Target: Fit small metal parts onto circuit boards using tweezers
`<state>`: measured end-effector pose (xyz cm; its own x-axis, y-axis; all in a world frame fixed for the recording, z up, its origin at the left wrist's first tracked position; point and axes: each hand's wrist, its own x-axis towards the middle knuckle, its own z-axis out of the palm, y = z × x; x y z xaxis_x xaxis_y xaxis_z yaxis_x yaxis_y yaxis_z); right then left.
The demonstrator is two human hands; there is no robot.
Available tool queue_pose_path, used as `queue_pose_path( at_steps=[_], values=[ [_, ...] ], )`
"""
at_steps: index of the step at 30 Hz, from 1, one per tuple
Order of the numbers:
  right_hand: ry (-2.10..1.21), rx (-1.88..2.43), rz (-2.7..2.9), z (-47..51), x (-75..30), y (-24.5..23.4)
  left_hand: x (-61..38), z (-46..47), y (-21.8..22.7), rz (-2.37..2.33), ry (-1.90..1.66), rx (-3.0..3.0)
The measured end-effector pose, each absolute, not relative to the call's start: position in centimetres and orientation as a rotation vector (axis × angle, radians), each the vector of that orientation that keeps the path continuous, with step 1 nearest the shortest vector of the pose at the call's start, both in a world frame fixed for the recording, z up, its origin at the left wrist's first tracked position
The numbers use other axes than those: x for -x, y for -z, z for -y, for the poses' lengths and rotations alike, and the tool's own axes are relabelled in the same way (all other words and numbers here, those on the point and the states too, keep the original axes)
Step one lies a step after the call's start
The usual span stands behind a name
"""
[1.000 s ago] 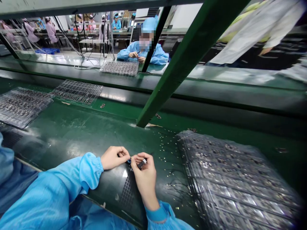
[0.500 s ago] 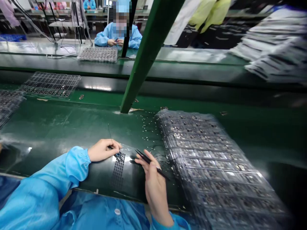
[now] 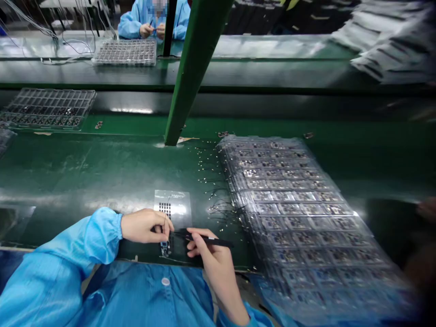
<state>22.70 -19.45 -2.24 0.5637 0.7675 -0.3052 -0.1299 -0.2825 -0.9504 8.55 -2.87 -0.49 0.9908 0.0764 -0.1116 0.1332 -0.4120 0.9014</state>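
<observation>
My left hand (image 3: 146, 225) is closed in a pinch, with a thin black wire (image 3: 166, 210) rising from its fingers. Just below those fingertips is a small blue circuit board (image 3: 165, 248), partly covered by the hand. My right hand (image 3: 213, 259) grips black tweezers (image 3: 218, 241), their tips pointing left and close to my left fingertips. Whether the tips touch the wire I cannot tell. Under and behind the hands lies a clear sheet (image 3: 182, 209) bearing rows of small black squares.
A tall stack of clear trays with circuit boards (image 3: 289, 195) stands at right, loose black wires (image 3: 220, 204) beside it. A slanted green post (image 3: 190, 77) rises ahead. Another tray (image 3: 51, 106) lies far left. Across the line sits a co-worker in blue (image 3: 131, 20).
The view has tipped downward. My right hand has turned the tweezers and brought their tips to my left fingers. The circuit board now shows nearer me on the sheet.
</observation>
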Motion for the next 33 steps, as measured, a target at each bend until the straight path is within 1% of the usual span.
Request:
queue_pose_path(
  at_steps=[15, 28, 33],
  values=[
    [-0.773, 1.896, 0.643, 20.1, -21.6, 3.7, -8.8, 2.8, 0.4, -0.194, 0.113, -1.976],
    [-0.813, 1.856, 0.629, 20.0, -21.6, 3.4, -8.9, 2.8, 0.5, -0.21, 0.121, -1.973],
    [-0.868, 1.669, 0.475, 19.8, -22.0, 3.2, -8.9, 2.9, 0.5, -0.201, 0.106, -1.956]
  ],
)
